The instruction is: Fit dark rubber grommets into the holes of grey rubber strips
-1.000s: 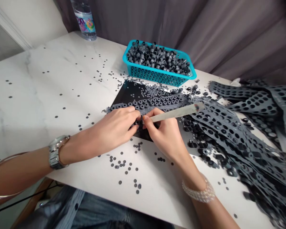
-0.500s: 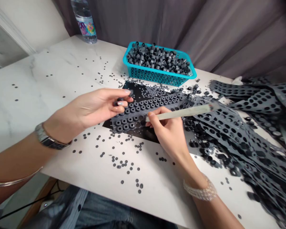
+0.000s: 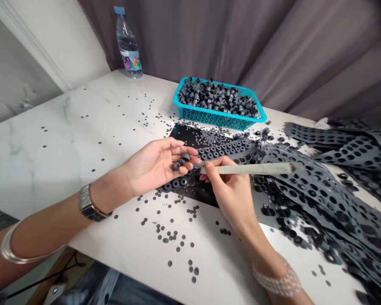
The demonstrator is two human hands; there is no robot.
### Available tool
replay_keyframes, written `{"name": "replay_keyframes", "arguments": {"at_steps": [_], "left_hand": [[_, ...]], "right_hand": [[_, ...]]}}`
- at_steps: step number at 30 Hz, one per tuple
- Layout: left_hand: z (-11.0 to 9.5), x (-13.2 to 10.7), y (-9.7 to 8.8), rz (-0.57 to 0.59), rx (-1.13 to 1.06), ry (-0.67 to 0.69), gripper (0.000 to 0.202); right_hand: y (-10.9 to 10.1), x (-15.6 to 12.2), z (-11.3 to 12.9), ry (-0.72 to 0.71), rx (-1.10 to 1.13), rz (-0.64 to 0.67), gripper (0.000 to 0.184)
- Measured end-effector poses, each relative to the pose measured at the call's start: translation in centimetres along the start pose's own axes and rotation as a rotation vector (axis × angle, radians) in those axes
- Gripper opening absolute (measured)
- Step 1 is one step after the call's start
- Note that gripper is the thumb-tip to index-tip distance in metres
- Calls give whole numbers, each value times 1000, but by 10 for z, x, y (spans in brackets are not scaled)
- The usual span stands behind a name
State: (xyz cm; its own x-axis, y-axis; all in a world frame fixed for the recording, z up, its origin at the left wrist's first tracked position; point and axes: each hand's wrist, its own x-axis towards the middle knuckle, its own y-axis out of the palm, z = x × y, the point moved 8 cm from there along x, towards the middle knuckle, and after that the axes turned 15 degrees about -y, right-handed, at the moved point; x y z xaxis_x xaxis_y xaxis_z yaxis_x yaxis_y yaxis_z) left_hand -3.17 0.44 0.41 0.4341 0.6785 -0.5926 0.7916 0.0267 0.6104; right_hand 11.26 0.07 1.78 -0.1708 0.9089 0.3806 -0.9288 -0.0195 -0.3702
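Observation:
My left hand (image 3: 155, 166) is turned palm up, its fingers loosely curled, and small dark grey rubber bushings (image 3: 181, 161) lie in them. In a pen grip my right hand (image 3: 230, 182) is closed around a long pale stick-like tool (image 3: 254, 169). The tool's tip is close to my left fingertips; whether they touch, I cannot tell. Beneath both hands lies a moulded rubber sheet (image 3: 224, 150) with rows of round bushings in it, partly covered by my left hand. A black mat (image 3: 186, 134) is under that sheet.
A turquoise basket (image 3: 217, 118) full of loose bushings stands at the back. Perforated rubber sheets (image 3: 317, 182) are heaped on the right among loose pieces. Small dark discs (image 3: 168, 237) are scattered over the white table (image 3: 66, 156). A water bottle (image 3: 129, 51) stands at the back left.
My left hand has moved right and turned further palm up, bringing the bushings close to the tool. The right hand still grips the tool. The camera view has shifted upward slightly.

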Motion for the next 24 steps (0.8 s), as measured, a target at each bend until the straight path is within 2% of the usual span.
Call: {"name": "replay_keyframes", "arguments": {"at_steps": [2,4,8,11,14,18,24], "left_hand": [[-2,0,-3,-35,45,27,15],[-5,-2,-5,-77,195,67,21],[-15,-9,-6,-235,647,224,10],[-18,-14,-3,-397,1009,334,24],[-19,-18,8,-530,1356,511,25],[-11,-14,15,-576,1652,621,21],[-2,-8,15,-585,1768,608,18]], "right_hand": [[4,1,2,-18,-26,31,24],[8,1,2,-31,-63,65,23],[9,2,1,-44,-108,83,23],[7,2,1,-53,-119,66,24],[7,3,1,-64,-125,73,24],[11,5,3,-104,-158,116,23],[15,6,9,-151,-199,157,21]]}}
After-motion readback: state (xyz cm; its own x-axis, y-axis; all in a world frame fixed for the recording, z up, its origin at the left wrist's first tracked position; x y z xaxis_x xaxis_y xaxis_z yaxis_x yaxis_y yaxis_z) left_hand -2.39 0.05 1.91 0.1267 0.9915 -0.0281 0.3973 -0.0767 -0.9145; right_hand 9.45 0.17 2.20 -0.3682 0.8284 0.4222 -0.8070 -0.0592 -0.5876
